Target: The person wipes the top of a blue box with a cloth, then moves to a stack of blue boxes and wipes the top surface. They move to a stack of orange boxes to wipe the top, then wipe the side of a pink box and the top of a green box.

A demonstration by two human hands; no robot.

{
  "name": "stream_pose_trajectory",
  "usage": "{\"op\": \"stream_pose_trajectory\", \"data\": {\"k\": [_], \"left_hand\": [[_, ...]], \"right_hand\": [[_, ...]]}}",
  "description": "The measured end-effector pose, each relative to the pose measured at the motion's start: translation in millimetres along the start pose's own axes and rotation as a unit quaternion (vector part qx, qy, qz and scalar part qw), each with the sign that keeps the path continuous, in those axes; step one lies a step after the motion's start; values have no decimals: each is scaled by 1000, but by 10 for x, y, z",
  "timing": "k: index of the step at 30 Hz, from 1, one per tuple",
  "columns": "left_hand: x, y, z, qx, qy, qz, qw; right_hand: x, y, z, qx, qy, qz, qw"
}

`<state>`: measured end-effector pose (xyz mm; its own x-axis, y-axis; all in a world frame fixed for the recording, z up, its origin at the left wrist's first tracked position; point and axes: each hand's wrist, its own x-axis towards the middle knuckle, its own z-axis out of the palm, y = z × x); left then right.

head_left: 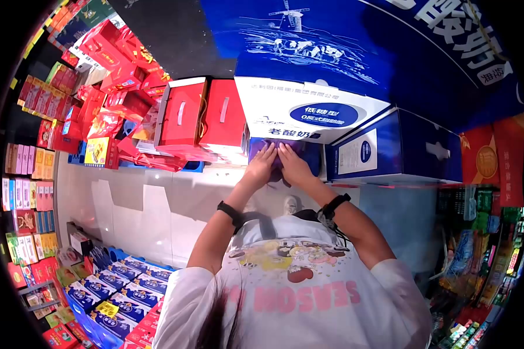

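Side by side in front of my body, my left hand [263,161] and my right hand [293,164] are on a dark purple item [255,145]. Its kind is not clear, since my fingers cover much of it. The fingers of both hands curl over it, with the thumbs close together. Just beyond my fingertips rises a large blue and white carton [262,104] with Chinese lettering. A smaller blue and white box [384,151] stands to the right of my right hand. On the left are red gift boxes [180,119], apart from my left hand.
Shelves of colourful packets [32,157] line the far left. Stacked blue and white boxes [119,285] sit in a blue bin at lower left. Light floor tiles [134,203] lie between. More goods [471,273] fill the right side, below a red panel [492,154].
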<state>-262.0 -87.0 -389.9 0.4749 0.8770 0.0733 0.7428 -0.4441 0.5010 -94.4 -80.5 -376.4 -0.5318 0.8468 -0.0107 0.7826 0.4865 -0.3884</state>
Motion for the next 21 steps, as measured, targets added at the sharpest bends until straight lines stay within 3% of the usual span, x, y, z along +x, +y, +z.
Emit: {"op": "stream_pose_trajectory", "data": {"k": [5, 9, 12, 15, 21], "left_hand": [[-380, 153, -6, -7, -38, 6, 999], [-379, 143, -28, 2, -21, -7, 1000], [-217, -32, -60, 11, -9, -16, 1000], [-78, -189, -39, -34, 42, -22, 998], [-172, -58, -95, -19, -6, -47, 999]], "right_hand": [[-324, -128, 102, -55, -11, -69, 996], [-222, -180, 112, -62, -58, -32, 996], [-11, -72, -1, -24, 1, -108, 994], [244, 25, 113, 11, 38, -96, 995], [91, -41, 115, -4, 15, -87, 996]]}}
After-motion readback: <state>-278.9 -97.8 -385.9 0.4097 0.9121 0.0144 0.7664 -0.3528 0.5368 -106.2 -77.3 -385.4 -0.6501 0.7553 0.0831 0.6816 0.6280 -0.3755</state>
